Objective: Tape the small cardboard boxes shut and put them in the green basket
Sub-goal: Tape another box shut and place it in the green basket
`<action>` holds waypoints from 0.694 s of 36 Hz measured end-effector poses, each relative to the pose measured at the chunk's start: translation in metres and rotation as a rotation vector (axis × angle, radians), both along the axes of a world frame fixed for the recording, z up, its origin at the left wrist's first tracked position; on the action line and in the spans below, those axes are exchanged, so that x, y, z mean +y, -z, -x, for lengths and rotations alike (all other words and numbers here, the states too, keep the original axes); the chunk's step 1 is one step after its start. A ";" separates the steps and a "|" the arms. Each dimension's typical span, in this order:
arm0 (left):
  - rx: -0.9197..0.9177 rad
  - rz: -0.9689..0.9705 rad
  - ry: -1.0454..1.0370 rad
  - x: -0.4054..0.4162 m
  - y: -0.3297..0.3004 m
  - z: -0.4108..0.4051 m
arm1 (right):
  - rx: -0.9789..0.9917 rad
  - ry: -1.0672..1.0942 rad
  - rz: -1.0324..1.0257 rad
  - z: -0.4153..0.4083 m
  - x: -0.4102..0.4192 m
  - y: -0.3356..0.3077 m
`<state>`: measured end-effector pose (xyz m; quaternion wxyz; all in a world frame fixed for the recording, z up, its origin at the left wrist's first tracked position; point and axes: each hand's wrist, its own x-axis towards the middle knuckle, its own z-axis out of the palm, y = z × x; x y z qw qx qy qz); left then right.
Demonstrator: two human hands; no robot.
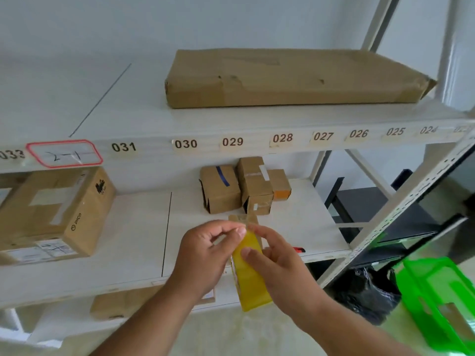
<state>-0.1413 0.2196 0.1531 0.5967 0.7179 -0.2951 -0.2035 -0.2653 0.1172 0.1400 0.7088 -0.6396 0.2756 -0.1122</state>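
Observation:
In front of the middle shelf I hold a small, narrow yellow box tilted, its brown cardboard flap sticking up at the top. My right hand grips the box from the right, thumb across its yellow face. My left hand pinches the box's top edge with thumb and forefinger. Three small cardboard boxes stand together further back on the shelf: one with a blue stripe, a taller one and a little one with an orange end. The green basket sits low at the right.
A red-and-black tool lies on the white shelf behind my right hand. A large Pico carton fills the shelf's left. A long flat carton lies on the upper shelf. A black bag sits by the rack's slanted brace.

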 end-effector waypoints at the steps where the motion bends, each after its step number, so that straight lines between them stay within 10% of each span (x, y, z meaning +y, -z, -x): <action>1: -0.013 0.020 0.012 0.004 -0.002 0.000 | -0.005 0.004 -0.016 0.000 0.005 -0.003; 16: -0.356 -0.007 -0.006 0.060 0.009 -0.019 | 0.092 0.238 0.077 -0.009 0.087 -0.015; 21: 0.000 0.047 -0.138 0.069 0.011 -0.034 | 0.095 0.290 0.060 -0.011 0.099 -0.016; 25: -0.095 0.078 -0.248 0.089 0.011 -0.041 | 0.084 0.307 0.072 -0.011 0.098 -0.015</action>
